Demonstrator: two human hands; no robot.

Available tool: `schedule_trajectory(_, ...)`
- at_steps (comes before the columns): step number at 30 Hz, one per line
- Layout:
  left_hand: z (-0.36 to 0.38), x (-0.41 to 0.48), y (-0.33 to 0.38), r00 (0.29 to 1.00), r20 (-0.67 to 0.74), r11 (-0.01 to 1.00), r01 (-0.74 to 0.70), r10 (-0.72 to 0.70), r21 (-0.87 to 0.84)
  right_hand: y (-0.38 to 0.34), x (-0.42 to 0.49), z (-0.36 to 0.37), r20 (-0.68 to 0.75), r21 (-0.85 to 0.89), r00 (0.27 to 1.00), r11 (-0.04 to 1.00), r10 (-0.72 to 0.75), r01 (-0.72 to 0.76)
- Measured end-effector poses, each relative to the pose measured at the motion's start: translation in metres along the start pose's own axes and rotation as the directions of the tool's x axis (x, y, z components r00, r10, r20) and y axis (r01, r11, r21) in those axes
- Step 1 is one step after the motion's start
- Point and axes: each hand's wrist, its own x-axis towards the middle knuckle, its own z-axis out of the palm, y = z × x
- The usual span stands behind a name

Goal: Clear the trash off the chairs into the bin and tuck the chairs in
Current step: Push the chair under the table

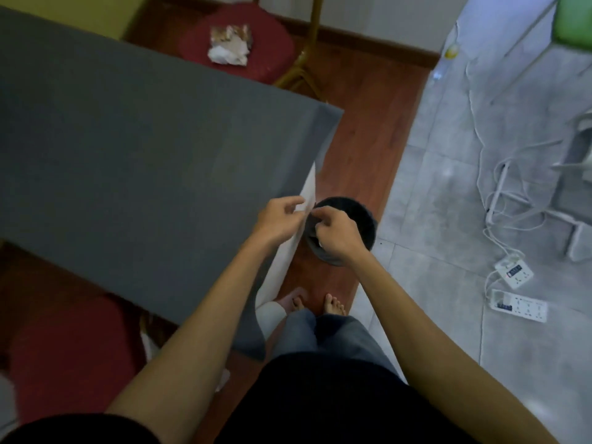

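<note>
My left hand (278, 219) and my right hand (336, 233) meet above a round black bin (365, 219) that stands on the wooden floor by the table's corner. The left fingers pinch the edge of a white sheet (288, 251) that hangs along the side of the grey tablecloth. The right fingertips are pinched together over the bin's mouth; nothing shows between them. Crumpled white and brown trash (229, 44) lies on the red cushion of the far chair (272, 43). A second red-cushioned chair (64, 347) is at the lower left, partly under the table.
The grey-clothed table (128, 139) fills the left. My bare feet (333, 304) stand just short of the bin. On the grey tiles to the right lie white power strips (519, 304) and loose cables (499, 187). A small white scrap (224, 376) lies beneath the table edge.
</note>
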Motion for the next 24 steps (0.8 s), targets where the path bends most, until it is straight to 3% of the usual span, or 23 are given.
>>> schedule_trajectory(3,-0.048,-0.042,-0.017,0.990,-0.138,0.991,-0.023,0.005,-0.130,-0.051,-0.032,0.013,0.022,0.017,0.993,0.994,-0.112,0.112)
schedule_trajectory(9,-0.137,-0.134,-0.091,0.911,-0.398,0.957,-0.009,-0.111,-0.288,-0.148,-0.088,0.076,0.200,-0.025,0.930,0.947,-0.308,0.319)
schedule_trajectory(15,-0.194,-0.255,-0.199,0.812,-0.510,0.904,0.050,-0.285,-0.425,-0.215,-0.165,0.183,0.399,-0.061,0.801,0.859,-0.446,0.509)
schedule_trajectory(24,-0.222,-0.411,-0.320,0.589,-0.641,0.821,0.069,-0.492,-0.566,-0.242,-0.266,0.335,0.700,-0.127,0.555,0.687,-0.449,0.715)
